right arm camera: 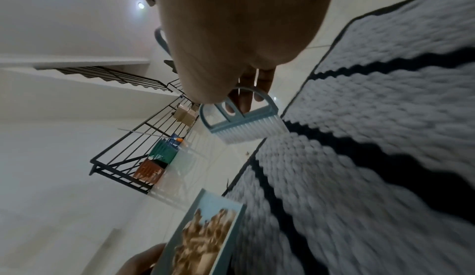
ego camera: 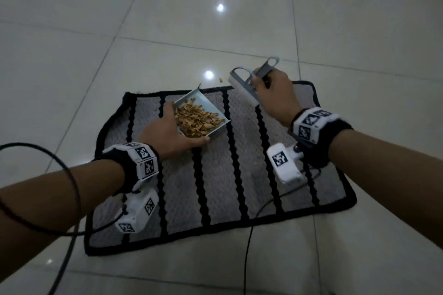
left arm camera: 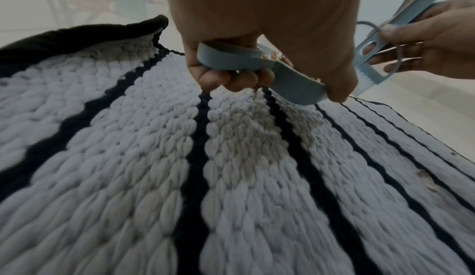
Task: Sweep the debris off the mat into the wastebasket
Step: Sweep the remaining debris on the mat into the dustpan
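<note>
A grey mat with black stripes [ego camera: 215, 175] lies on the tiled floor. Over its far part my left hand [ego camera: 172, 132] grips a light blue dustpan [ego camera: 215, 108] by its handle [left arm camera: 231, 60], just above the mat. Brown debris [ego camera: 196, 120] fills the pan and also shows in the right wrist view [right arm camera: 205, 238]. My right hand [ego camera: 273, 88] holds a blue hand brush [ego camera: 242, 86] by its handle, lifted over the mat's far right corner, white bristles [right arm camera: 246, 129] down. One crumb [ego camera: 220, 78] lies on the floor beyond the mat. No wastebasket shows in the head view.
Glossy tiles [ego camera: 167, 7] surround the mat. Cables [ego camera: 69, 187] trail from both wrists across the mat's near edge. Far off in the right wrist view, a green basket [right arm camera: 163, 150] and an orange basket [right arm camera: 150, 170] stand by a black stair railing [right arm camera: 133, 147].
</note>
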`<state>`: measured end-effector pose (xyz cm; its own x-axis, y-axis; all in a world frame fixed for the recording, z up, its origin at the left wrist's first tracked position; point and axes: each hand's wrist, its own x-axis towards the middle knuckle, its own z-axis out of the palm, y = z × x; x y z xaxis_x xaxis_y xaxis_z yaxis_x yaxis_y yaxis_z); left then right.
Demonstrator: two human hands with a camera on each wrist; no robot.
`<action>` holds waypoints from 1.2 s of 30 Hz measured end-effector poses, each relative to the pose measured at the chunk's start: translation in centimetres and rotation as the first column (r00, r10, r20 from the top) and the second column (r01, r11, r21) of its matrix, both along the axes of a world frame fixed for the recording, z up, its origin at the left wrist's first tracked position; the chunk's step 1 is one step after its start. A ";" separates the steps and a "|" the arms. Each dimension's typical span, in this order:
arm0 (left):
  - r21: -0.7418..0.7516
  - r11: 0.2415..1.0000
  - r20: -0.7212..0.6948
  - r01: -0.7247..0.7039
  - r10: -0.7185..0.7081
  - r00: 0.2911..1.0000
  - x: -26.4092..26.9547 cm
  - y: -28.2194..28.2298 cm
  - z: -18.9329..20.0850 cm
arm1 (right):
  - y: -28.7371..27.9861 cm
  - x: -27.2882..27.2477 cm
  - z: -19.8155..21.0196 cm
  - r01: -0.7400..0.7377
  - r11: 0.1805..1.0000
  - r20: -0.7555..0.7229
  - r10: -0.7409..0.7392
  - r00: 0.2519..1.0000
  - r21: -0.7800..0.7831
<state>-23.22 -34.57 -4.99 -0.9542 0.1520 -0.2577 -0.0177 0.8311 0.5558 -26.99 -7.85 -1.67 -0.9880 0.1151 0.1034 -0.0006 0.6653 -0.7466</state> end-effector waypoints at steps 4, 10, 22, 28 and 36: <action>-0.014 1.000 0.014 -0.020 0.020 1.000 -1.5 0.5 -0.8 | -0.9 -5.9 0.3 0.002 0.991 0.014 -0.004 1.000 0.136; -0.034 0.999 0.106 0.019 -0.015 0.994 -2.1 1.3 -2.2 | -1.6 -9.3 -0.6 -0.080 0.961 0.130 0.047 0.990 0.266; -0.064 0.998 0.080 0.005 0.000 0.997 -1.9 1.6 -2.4 | -0.8 -8.4 -0.6 -0.145 0.974 0.100 0.129 0.987 0.175; -0.062 0.998 0.082 0.003 0.002 0.997 -1.8 1.7 -2.3 | -1.4 -8.3 -0.7 -0.067 0.986 0.031 0.063 0.998 0.153; -0.077 0.997 0.102 0.022 -0.015 0.995 -1.7 1.6 -2.2 | -1.6 -8.9 -0.5 -0.081 0.955 0.091 0.057 0.994 0.285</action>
